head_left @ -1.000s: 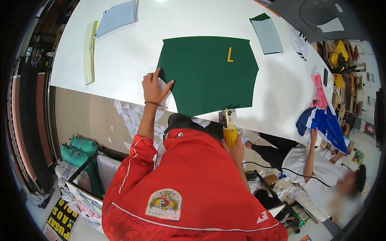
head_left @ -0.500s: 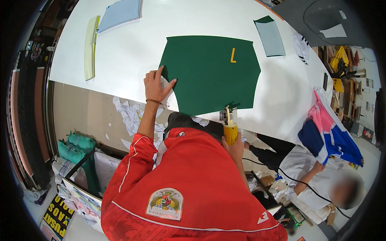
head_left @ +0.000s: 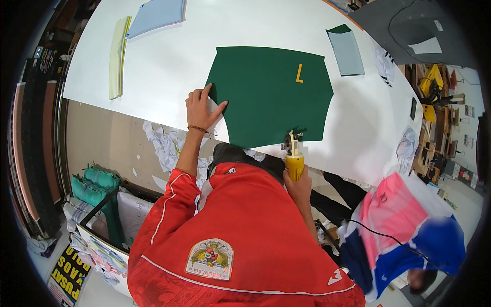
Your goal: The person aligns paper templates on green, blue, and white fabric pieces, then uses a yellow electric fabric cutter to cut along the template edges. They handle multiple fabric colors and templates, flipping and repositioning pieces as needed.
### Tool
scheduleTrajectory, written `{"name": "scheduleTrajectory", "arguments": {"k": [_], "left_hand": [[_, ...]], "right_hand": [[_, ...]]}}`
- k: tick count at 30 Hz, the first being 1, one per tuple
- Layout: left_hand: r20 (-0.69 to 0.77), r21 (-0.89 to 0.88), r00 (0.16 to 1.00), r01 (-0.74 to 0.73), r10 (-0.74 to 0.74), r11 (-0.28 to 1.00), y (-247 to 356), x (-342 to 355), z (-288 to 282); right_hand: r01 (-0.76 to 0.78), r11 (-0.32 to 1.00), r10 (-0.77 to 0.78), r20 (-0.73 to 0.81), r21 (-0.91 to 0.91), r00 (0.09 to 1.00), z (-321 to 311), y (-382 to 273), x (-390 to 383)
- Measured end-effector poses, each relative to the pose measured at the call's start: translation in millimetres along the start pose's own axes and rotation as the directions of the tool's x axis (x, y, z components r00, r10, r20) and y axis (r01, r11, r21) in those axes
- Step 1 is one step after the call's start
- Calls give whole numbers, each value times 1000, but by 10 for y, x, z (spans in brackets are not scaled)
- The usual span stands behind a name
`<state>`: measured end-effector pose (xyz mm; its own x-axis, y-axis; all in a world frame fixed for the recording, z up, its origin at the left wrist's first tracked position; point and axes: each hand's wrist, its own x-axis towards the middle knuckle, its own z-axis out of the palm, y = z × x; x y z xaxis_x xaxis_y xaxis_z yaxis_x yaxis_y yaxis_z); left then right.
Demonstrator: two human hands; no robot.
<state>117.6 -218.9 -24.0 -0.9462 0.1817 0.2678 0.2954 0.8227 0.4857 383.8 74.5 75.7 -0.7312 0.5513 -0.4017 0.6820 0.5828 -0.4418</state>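
Observation:
A green fabric piece [head_left: 263, 97] lies flat on the white table [head_left: 92, 66], with a small yellow L-shaped piece [head_left: 299, 77] on it. My left hand [head_left: 203, 110] rests with spread fingers on the fabric's left edge. My right hand [head_left: 297, 181] grips a handheld electric cutter [head_left: 294, 163] by its yellow body; the cutter's head lies over the lower edge of the fabric, right of centre. Its black cord runs off to the lower right.
Folded blue [head_left: 156, 18] and pale yellow fabrics [head_left: 116, 56], a grey-green bundle [head_left: 345, 51] and a dark phone-like object [head_left: 413, 107] are on the table. Paper scraps [head_left: 163, 146] lie below, green sacks [head_left: 94, 179] left. A co-worker holds a pink, blue and white garment [head_left: 388, 215].
The cutter in my right hand has moved slightly up onto the fabric's lower edge. The co-worker's garment has swung down from the table's right edge and spread out at lower right.

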Motion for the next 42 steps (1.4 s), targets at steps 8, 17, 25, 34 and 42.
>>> {"name": "scheduleTrajectory", "arguments": {"k": [8, 17, 25, 34, 42], "left_hand": [[30, -10, 999, 35, -35, 999, -12, -23, -9], [9, -15, 1000, 18, -18, 1000, 0, -9, -14], [55, -9, 998, 43, -42, 999, -2, -8, -28], [49, -24, 998, 51, -50, 998, 10, 4, -38], [58, -12, 997, 44, -44, 999, 1, 13, -48]], "right_hand": [[-24, 1000, 24, 34, -1, 999, -59, -183, 127], [-29, 998, 31, 26, -64, 999, -22, -227, 276], [-32, 999, 32, 33, -15, 999, -49, -382, 438], [-25, 1000, 25, 11, 12, 1000, -75, -559, 614], [-25, 1000, 25, 25, -12, 999, -109, -714, 799]]}}
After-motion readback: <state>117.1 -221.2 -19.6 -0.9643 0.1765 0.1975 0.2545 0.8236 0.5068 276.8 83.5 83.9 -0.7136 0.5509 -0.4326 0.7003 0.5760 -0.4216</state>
